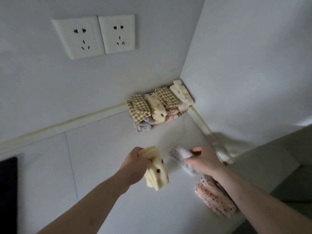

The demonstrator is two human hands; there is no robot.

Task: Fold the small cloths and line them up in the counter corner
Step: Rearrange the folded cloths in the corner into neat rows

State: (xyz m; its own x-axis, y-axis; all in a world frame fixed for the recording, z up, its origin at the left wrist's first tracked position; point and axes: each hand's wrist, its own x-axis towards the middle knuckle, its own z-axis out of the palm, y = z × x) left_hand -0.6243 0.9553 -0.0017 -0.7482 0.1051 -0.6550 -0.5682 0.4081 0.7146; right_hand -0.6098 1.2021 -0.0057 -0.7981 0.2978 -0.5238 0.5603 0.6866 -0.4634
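My left hand [135, 163] grips a folded pale yellow cloth with dark dots [157, 174] just above the white counter [104, 166]. To its right, my right hand [205, 160] holds a folded grey-and-white speckled cloth [181, 157]. Under my right forearm lies a folded pink speckled cloth [214, 198] near the counter's right edge. In the far corner stands a row of folded cloths [160, 105]: checked, cream with spots, pink and grey, packed side by side against the two walls.
Two white wall sockets [94, 36] sit on the back wall above the counter. A dark object [8, 191] shows at the left edge. The counter drops off at the right to a grey-green surface [278, 166].
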